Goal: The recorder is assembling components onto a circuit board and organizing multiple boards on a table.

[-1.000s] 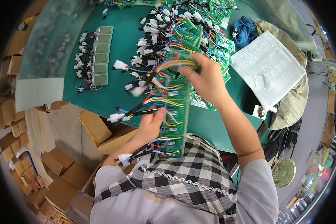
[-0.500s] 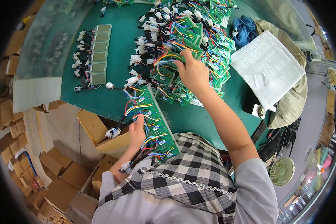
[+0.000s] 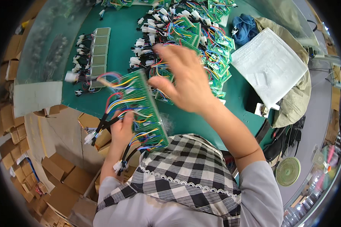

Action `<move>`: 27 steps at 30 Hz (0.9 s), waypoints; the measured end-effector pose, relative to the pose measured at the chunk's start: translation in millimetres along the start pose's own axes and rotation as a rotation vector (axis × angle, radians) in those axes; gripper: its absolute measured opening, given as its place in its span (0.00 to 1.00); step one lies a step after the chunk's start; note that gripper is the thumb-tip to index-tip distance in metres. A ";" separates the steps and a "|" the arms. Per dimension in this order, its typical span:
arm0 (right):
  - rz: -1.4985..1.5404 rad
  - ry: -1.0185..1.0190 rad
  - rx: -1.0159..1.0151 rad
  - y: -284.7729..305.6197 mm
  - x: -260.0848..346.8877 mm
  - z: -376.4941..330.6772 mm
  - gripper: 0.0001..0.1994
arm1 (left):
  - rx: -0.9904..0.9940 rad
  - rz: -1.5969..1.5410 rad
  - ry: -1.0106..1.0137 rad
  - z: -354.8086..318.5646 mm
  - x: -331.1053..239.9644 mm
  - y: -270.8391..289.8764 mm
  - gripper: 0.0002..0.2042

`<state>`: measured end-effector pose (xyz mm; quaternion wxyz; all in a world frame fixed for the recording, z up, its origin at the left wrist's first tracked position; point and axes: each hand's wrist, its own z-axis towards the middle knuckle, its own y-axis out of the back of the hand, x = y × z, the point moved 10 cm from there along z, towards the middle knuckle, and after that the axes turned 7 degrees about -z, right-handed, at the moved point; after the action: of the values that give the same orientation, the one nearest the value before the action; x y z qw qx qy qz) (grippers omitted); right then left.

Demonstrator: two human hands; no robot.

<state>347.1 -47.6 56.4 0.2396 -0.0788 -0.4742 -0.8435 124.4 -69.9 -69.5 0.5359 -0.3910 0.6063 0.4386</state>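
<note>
My left hand [image 3: 122,130] is closed on the edge of a long green circuit board panel [image 3: 142,109]. Rows of coloured wires stand out from the panel, ending in black sleeves and white plugs along its left side. My right hand [image 3: 187,77], a little smeared by motion, hovers past the panel's upper right edge with thumb and fingers spread and nothing visible in it. Behind it lies a pile of wired green circuit boards [image 3: 221,68], partly hidden by that hand. White connectors [image 3: 140,41] crowd the pile's left side.
A column of wired grey display modules [image 3: 100,50] lies at the left of the green table [image 3: 119,34]. To the right are a white foam sheet [image 3: 271,68], a blue cloth [image 3: 245,29] and a small green fan [image 3: 288,171]. Cardboard boxes [image 3: 77,176] stand on the floor at left.
My right hand has come off the pile, moving left toward the panel, and its fingers have spread. The left hand has shifted the panel slightly up and left.
</note>
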 end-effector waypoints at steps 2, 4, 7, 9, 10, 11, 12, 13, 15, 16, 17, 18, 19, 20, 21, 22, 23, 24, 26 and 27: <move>0.500 -0.276 0.419 -39.7 0.8 -2.0 0.29 | 0.213 0.196 -0.015 12.1 -24.8 -27.0 0.13; 0.524 -0.391 0.518 -42.2 -9.6 -3.1 0.24 | 0.180 -0.056 0.015 18.6 -28.2 -39.2 0.14; 0.498 -0.442 0.439 -30.6 -13.9 -10.0 0.21 | 0.187 -0.331 0.068 25.4 -19.8 -51.0 0.17; 0.433 -0.437 0.368 -26.5 -18.1 -10.3 0.20 | 0.125 -0.339 0.145 33.2 -8.3 -53.9 0.17; 0.308 -0.296 0.201 -13.2 -13.6 -5.2 0.18 | 0.130 -0.337 0.142 37.4 -13.4 -55.8 0.17; 0.181 -0.157 0.037 3.4 -5.3 -2.5 0.17 | 0.116 -0.337 0.201 41.9 -18.9 -57.8 0.18; 0.290 -0.319 0.103 -2.5 -22.3 -5.7 0.17 | 0.101 -0.337 0.260 45.6 -19.3 -58.8 0.20; 0.399 -0.346 0.016 2.0 -38.0 -4.9 0.18 | 0.103 -0.335 0.259 51.6 -16.7 -53.7 0.20; 0.444 -0.591 -0.239 36.2 -100.3 -3.1 0.16 | 0.145 -0.180 0.337 61.4 -6.9 -38.7 0.21; 0.494 -0.655 -0.331 54.1 -129.2 -1.1 0.17 | 0.148 -0.311 0.371 61.9 -25.7 -46.8 0.20; 0.269 -0.619 -0.345 70.5 -147.1 7.7 0.18 | 0.143 -0.307 0.368 64.5 -29.8 -48.5 0.20; 0.332 -0.678 -0.241 53.3 -182.1 9.2 0.20 | 0.039 -0.312 0.350 67.9 -32.8 -43.4 0.19; 0.407 -0.781 -0.061 29.5 -210.4 4.7 0.23 | -0.054 -0.322 0.332 73.9 -36.5 -38.9 0.19; 0.190 -0.702 0.021 14.1 -235.5 9.4 0.25 | -0.004 -0.293 0.260 80.2 -58.7 -39.7 0.19; -0.052 -0.632 0.100 4.8 -257.0 5.5 0.27 | 0.028 -0.280 0.177 94.2 -73.0 -48.8 0.19; -0.039 -0.624 0.103 5.3 -249.2 10.4 0.27 | 0.007 -0.267 0.147 101.1 -80.8 -44.0 0.20; -0.194 -0.606 0.200 10.4 -234.5 15.2 0.26 | -0.005 -0.260 0.118 110.8 -84.9 -40.2 0.20; -0.350 -0.583 0.294 15.3 -220.8 19.9 0.26 | 0.067 -0.288 0.136 121.5 -84.5 -42.4 0.20; -0.440 -0.371 0.041 52.1 -174.4 43.9 0.23 | 0.129 -0.185 0.069 138.1 -113.7 -57.3 0.20; -0.526 -0.161 -0.204 76.9 -135.7 51.7 0.21 | 0.168 -0.173 0.037 147.3 -120.9 -70.1 0.20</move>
<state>497.5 6.9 94.0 -0.0348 -0.0433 -0.4087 -0.9110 250.2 49.0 36.6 0.5912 -0.4037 0.6147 0.3311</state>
